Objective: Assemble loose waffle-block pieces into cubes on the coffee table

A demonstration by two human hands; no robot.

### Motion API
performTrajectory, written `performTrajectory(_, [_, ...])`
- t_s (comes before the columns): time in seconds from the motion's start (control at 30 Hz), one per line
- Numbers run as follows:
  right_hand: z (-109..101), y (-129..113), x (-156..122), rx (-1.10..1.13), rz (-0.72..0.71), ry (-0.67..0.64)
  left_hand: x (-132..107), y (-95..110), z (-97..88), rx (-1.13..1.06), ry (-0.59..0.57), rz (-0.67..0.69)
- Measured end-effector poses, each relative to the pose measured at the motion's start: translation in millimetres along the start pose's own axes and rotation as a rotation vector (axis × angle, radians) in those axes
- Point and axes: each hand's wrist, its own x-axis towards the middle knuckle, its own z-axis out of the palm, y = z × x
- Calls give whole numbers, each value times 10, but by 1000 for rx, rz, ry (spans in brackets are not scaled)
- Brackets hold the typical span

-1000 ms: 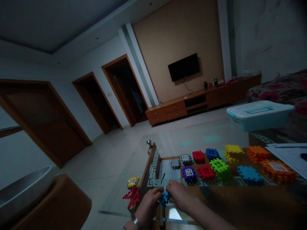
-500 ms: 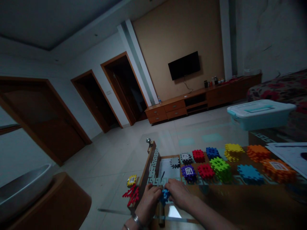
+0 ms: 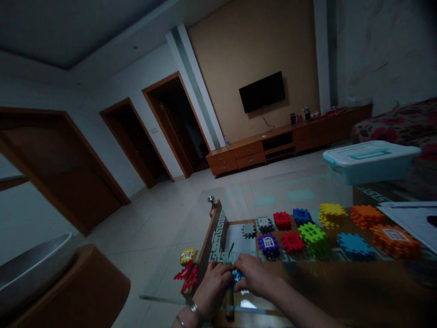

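My left hand (image 3: 215, 283), with a silver bracelet at the wrist, is closed on the left side of a small blue interlocking block (image 3: 237, 275). From the other side my right hand (image 3: 254, 275) grips the same block, its fingers covering much of it. Both hands are above the near part of the glass table. Just beyond them, a purple block (image 3: 268, 246) with a white window piece and a red block (image 3: 292, 243) rest on the tabletop. A grey notched piece (image 3: 249, 230) lies behind, near a pen and paper (image 3: 241, 241).
Stacks of green (image 3: 313, 239), yellow (image 3: 332, 215), light-blue (image 3: 355, 246) and orange (image 3: 396, 241) pieces stand to the right. Red pieces (image 3: 187, 275) and a yellow one (image 3: 187, 256) are at the left edge. A lidded teal box (image 3: 372, 168) sits at the far right.
My right hand has turned slightly over the blue block, so less of the block shows. The other pieces have stayed in place.
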Motion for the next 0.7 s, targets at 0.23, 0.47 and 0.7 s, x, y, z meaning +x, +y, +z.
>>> performTrajectory(0.23, [30,-12,0,-72,-12,12,-3,-141,100,-129,4,-115])
performTrajectory(0.47, [55,16,-5,-86,-29,31,16,-208,146,-152,-28,-177])
performTrajectory(0.7, [58,10,-2,-52,-41,33,50,-194,119,-253,-27,-154])
